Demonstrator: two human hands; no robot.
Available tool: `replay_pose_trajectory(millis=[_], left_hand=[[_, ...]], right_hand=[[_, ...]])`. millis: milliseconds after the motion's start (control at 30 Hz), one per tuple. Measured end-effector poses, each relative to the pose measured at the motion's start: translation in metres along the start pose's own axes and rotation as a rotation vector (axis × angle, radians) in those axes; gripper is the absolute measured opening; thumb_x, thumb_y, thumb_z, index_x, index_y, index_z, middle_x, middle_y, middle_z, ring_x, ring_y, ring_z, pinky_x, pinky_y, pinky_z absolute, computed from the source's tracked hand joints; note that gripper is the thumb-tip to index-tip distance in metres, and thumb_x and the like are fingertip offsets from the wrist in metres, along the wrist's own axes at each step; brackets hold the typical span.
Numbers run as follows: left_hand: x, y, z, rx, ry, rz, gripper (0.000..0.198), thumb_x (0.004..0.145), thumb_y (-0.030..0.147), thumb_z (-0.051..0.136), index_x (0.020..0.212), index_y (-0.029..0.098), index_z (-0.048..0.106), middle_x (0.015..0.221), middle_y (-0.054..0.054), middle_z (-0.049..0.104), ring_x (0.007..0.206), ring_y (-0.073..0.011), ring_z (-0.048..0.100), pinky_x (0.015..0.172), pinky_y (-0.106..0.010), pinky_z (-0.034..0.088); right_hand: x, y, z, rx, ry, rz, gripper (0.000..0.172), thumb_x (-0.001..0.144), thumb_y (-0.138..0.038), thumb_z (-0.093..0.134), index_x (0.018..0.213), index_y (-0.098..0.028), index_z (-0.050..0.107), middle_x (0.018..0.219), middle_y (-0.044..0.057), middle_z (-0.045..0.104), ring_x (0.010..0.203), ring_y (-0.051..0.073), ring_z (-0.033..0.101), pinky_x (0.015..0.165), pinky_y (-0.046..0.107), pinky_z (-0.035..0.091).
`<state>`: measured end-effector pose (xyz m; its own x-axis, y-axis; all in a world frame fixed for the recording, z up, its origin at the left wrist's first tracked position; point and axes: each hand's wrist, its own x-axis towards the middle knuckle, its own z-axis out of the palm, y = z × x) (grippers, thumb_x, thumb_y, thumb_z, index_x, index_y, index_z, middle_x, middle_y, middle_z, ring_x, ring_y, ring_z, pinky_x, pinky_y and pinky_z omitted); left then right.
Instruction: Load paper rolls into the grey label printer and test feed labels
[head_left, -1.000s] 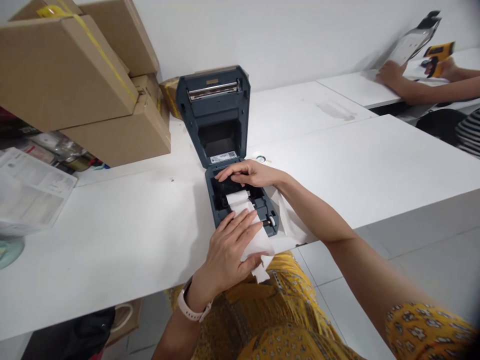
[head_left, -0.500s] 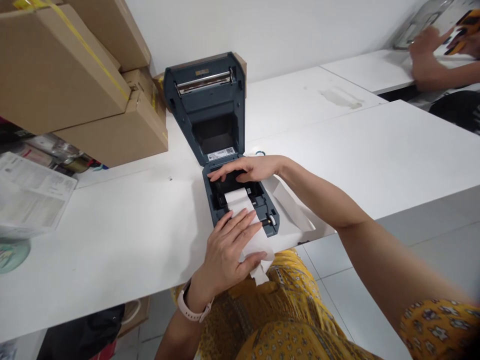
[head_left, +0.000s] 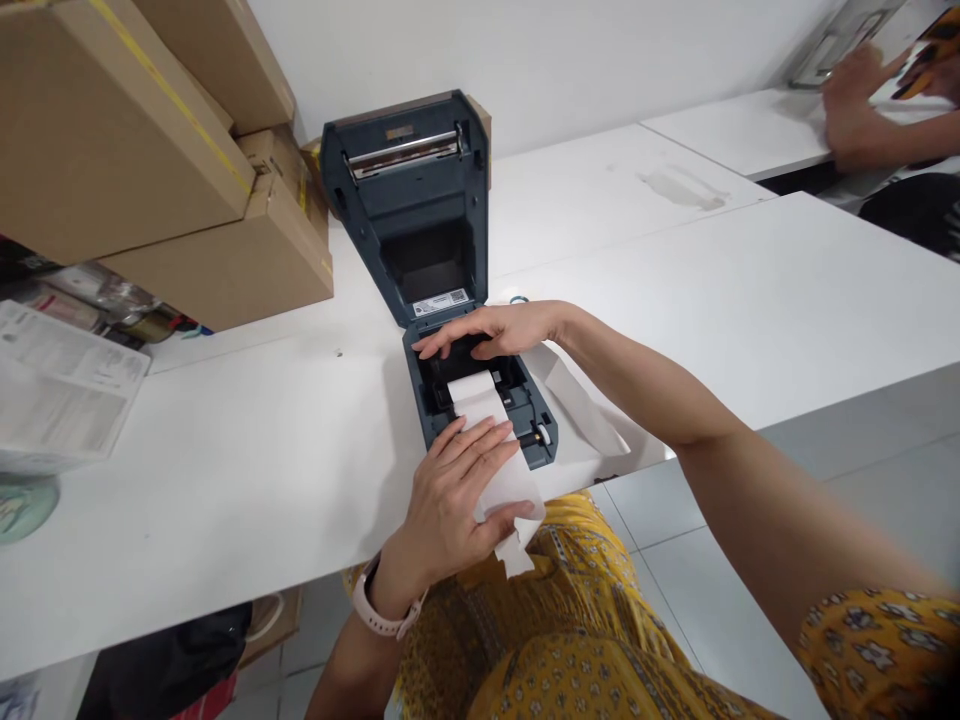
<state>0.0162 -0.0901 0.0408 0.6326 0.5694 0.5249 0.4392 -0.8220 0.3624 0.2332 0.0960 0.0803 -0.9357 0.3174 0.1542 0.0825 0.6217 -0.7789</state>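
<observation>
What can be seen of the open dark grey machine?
The dark grey machine looks like hard plastic. Its hinged lid stands open above the base, with a shiny bar near the top, a dark recess and a white label by the hinge. The base sits near the edge of the white table, with a small white wheel at its near right. White paper runs from inside it over its front, under the left hand; the right hand is over the rear bay, contact unclear.

A boxy dark-grey plastic printer [head_left: 433,205] stands on the long white table [head_left: 247,470], right of rectangular brown cardboard boxes [head_left: 247,255]; a narrow white paper strip [head_left: 473,397] lies across its base.
</observation>
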Motion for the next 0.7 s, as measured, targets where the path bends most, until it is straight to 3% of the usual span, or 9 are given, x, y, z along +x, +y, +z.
replay_pose_trajectory(millis=[267, 700], left_hand=[[0.001, 0.004, 0.001, 0.081, -0.038, -0.021, 0.052, 0.100, 0.059, 0.058, 0.131, 0.017, 0.063, 0.149, -0.018, 0.067, 0.147, -0.0333, 0.058, 0.120, -0.054, 0.049], [0.005, 0.010, 0.002, 0.135, -0.074, -0.023, 0.058, 0.099, 0.061, 0.059, 0.137, 0.017, 0.058, 0.150, -0.020, 0.065, 0.147, -0.0356, 0.057, 0.119, -0.054, 0.051]], right_hand=[[-0.001, -0.002, 0.001, 0.002, 0.010, 0.009, 0.071, 0.082, 0.006, 0.050, 0.149, -0.018, 0.057, 0.158, 0.010, 0.060, 0.128, 0.018, 0.066, 0.112, 0.039, 0.054], [0.000, -0.002, 0.001, -0.008, 0.008, 0.015, 0.068, 0.083, 0.007, 0.051, 0.145, -0.019, 0.059, 0.159, 0.009, 0.059, 0.133, 0.018, 0.064, 0.117, 0.040, 0.050]])
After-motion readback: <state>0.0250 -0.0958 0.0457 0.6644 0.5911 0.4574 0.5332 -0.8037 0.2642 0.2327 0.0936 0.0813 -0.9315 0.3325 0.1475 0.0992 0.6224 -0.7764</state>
